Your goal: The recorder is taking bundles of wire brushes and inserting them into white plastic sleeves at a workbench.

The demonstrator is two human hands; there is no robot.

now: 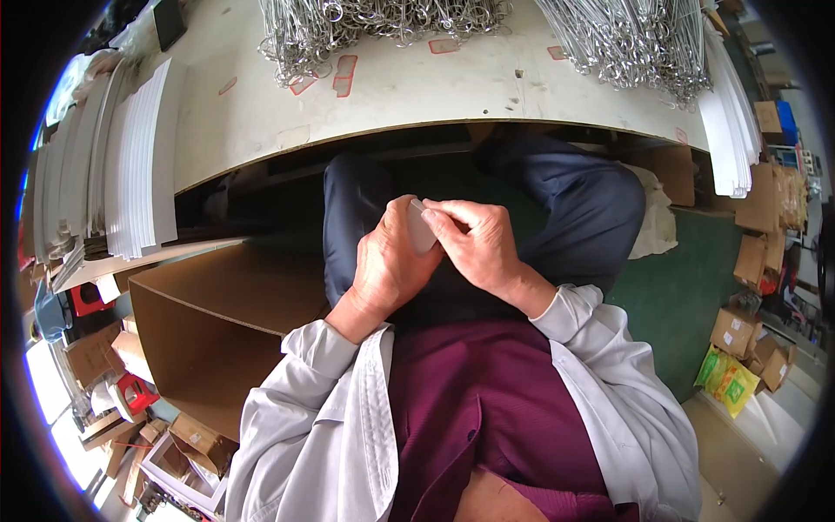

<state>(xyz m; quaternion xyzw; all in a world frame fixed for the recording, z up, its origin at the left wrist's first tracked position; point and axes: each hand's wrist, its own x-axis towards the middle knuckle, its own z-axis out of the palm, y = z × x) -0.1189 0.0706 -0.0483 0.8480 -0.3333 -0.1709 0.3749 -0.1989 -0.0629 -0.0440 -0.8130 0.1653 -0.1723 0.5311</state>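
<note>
Head view shows a small, flat grey-white plastic piece [421, 228] pinched over the lap between both hands; it looks light, stiff and smooth, best held by its edges; left hand [389, 265] cups it, right hand [481, 245] fingertips clamp its top; white worktable edge [417, 122] sits close above, brown open cardboard box [217, 322] to the left.
</note>
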